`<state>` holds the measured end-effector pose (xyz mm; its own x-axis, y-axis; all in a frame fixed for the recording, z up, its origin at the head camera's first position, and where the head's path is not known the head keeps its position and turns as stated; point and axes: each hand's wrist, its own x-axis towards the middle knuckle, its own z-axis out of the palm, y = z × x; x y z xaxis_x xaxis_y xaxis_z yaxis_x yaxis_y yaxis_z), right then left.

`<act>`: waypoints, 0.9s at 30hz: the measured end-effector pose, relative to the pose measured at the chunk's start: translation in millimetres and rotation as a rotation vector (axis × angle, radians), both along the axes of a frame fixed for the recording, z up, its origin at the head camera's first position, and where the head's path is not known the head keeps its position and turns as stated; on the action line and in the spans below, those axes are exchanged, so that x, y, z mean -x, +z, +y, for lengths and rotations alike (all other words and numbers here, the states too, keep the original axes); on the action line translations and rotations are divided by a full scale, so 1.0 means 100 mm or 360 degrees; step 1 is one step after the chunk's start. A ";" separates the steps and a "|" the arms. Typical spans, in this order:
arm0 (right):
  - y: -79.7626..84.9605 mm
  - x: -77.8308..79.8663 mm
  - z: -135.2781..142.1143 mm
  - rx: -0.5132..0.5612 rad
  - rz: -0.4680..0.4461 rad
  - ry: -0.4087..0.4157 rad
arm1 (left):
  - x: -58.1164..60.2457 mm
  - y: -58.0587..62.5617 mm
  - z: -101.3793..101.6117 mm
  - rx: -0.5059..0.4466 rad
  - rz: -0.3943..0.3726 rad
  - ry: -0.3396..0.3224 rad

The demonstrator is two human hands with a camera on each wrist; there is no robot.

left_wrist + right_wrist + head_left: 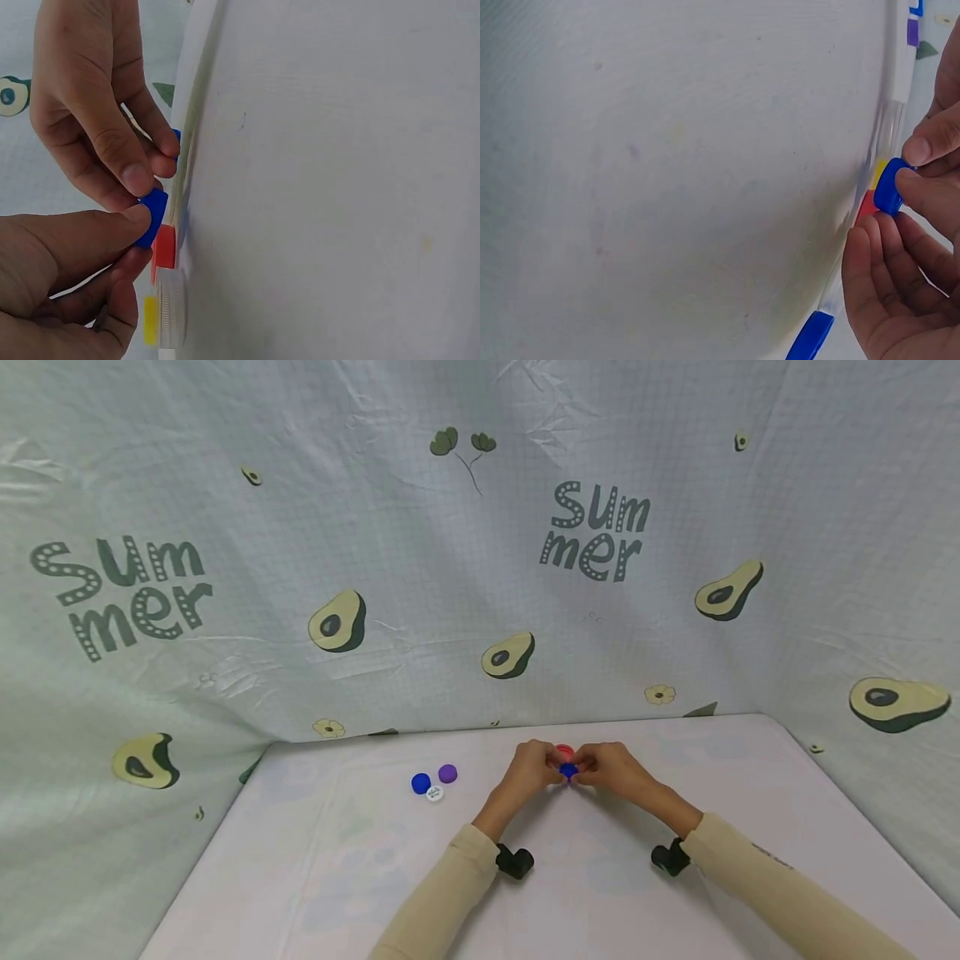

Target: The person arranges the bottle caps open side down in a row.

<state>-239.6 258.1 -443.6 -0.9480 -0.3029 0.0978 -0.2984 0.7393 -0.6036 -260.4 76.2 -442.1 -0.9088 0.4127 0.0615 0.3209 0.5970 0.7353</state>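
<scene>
Between the two hands is a small blue cap, held at fingertip height close over the table. My left hand pinches its near side with thumb and fingers, as the left wrist view shows. From the other side, my right hand has its thumb and fingertips on the same blue cap. A red cap sits just behind the fingers. In the left wrist view, a clear ribbed round piece and a yellow piece are beside the red one.
Left of the hands on the white table lie another blue cap, a purple cap and a white cap with dark marks. Printed cloth hangs behind the table's back edge. Black wrist cameras hang under both sleeves.
</scene>
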 end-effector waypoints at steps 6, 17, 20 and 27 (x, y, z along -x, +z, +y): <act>0.00 -0.01 -0.04 0.0004 -0.0034 -0.0004 | -0.01 0.00 0.00 0.0053 0.0001 0.0005; 0.05 -0.01 -0.06 0.0004 -0.0063 0.0023 | -0.04 0.02 -0.11 0.0078 0.0033 -0.0015; 0.07 0.00 -0.10 0.0031 -0.0033 0.0034 | -0.04 0.06 -0.21 0.0114 0.0048 -0.0024; 0.12 -0.02 -0.36 0.0122 -0.0025 0.0141 | -0.11 0.09 -0.69 0.0104 0.0017 -0.0058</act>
